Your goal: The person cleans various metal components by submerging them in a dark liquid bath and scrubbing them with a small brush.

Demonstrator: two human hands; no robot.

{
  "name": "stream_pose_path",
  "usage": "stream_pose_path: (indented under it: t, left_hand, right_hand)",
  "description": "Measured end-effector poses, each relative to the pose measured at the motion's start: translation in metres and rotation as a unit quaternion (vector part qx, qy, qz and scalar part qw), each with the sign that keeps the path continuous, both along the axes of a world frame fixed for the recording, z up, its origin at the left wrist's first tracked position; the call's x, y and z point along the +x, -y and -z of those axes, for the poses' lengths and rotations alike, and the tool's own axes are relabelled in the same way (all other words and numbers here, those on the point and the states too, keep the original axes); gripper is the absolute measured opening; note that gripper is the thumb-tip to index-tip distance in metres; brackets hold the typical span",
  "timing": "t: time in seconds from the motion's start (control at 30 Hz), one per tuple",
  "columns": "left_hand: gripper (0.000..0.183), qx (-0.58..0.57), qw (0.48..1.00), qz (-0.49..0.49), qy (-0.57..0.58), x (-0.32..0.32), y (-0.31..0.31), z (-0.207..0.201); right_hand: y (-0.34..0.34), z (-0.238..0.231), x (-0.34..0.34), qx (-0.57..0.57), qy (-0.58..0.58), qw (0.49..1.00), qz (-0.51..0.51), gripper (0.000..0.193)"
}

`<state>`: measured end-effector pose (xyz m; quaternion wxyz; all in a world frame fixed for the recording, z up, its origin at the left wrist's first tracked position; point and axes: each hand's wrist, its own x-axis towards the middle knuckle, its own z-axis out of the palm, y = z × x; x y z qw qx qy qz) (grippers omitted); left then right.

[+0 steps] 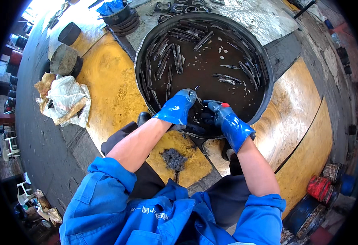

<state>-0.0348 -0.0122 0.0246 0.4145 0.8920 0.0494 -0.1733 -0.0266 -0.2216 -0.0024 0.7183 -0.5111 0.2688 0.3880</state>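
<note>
A wide round metal tub (270,83) holds dark brown liquid with long dark, wet strips (178,59) lying in it, mostly along its wall. Over the tub's near side, my left hand (178,108), in a wet blue rubber glove, has its fingers curled closed. Close beside it, my right hand (228,121) wears a matching glove, darkened at the fingers, with a red spot on it. Its fingers are bent closed too. Something dark and wet shows between the hands, but I cannot make out what either one grips.
Yellow boards (109,77) cover the floor around the tub. To the left lie a crumpled white plastic bag (68,100) and dark containers (64,60). A pot with blue plastic (115,14) stands at the far left. Near my legs sits a grey fuzzy clump (173,159).
</note>
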Motion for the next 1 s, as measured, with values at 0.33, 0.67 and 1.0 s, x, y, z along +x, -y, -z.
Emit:
stream_pose_path:
  t: [0.33,0.67,1.0]
  left_hand:
    - [0.065,0.075,0.949,0.246,0.183,-0.007,-0.022,0.048]
    - [0.044,-0.047,0.993,0.088,0.066,0.010,-0.020,0.054]
    - [0.041,-0.139,0.988,0.015,0.059,0.011,-0.018,0.092]
  right_hand:
    - [-0.017,-0.003,-0.027,-0.246,0.376,0.848,-0.280,0.024]
    - [0.016,-0.028,-0.001,-0.217,0.373,0.895,-0.112,0.020]
    - [-0.017,-0.008,-0.030,-0.211,0.490,0.842,-0.083,0.021]
